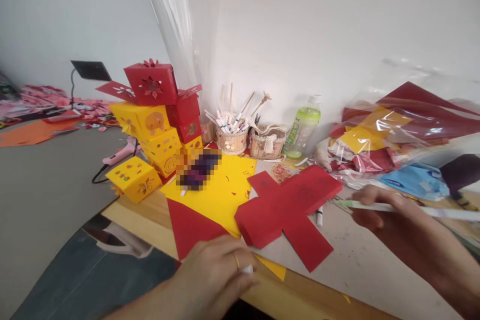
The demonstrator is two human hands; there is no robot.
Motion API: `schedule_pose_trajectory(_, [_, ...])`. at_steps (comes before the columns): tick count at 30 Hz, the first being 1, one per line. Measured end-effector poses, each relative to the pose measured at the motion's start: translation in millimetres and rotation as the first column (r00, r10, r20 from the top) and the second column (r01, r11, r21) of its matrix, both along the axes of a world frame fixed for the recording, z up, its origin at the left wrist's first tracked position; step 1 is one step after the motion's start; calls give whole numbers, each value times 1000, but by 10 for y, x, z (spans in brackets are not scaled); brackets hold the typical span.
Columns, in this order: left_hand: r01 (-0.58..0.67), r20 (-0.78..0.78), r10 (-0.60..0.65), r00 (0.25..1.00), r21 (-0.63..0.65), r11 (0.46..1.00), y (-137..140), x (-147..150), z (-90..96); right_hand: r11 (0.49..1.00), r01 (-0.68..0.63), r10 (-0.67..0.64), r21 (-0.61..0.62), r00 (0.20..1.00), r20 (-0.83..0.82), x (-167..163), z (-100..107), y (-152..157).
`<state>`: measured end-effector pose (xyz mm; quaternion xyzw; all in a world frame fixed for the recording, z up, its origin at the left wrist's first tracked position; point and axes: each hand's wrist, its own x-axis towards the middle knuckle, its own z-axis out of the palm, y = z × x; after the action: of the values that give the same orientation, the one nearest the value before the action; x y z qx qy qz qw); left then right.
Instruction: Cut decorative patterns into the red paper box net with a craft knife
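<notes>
My right hand (390,215) is closed round a slim white marker (369,205) with a pale green tip pointing left, held above the table at the right. My left hand (221,275) is curled at the front edge, a ring on one finger. A small white piece (247,269) shows between its fingers; it may be a cap, but most of it is hidden. Between the hands lies a red cross-shaped box cutout (288,205), its flaps partly folded, with faint drawn patterns. Under its left side are a yellow sheet (225,185) and a red sheet (195,230).
Decorated yellow boxes (159,145) and red boxes (152,84) are stacked at the left. Behind stand a basket of markers (231,140), a second small basket (267,142) and a green drink bottle (302,130). Plastic-wrapped paper (375,130) and a blue packet (414,180) lie right.
</notes>
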<state>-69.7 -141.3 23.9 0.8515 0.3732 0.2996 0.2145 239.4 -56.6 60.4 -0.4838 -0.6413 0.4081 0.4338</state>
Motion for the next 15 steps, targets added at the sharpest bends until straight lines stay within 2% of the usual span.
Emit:
schedule_pose_trajectory(2, [-55, -150, 67, 986, 77, 995, 217, 65, 32, 999, -24, 22, -48, 999, -50, -247, -41, 145])
schedule_pose_trajectory(4, [-66, -397, 144, 907, 204, 977, 476, 135, 20, 996, -39, 35, -79, 998, -45, -462, -106, 321])
schedule_pose_trajectory(5, [-65, -438, 160, 884, 225, 972, 608, 171, -4, 994, -56, 53, -94, 998, -38, -553, -145, 418])
schedule_pose_trajectory(10, [-49, -552, 224, 803, 313, 948, 1075, 380, -256, 970, -168, 174, -175, 984, 23, -854, -386, 870])
schedule_pose_trajectory(15, [15, -618, 253, 745, 394, 919, 1121, 548, -479, 966, -211, 225, -151, 971, 83, -881, -610, 1051])
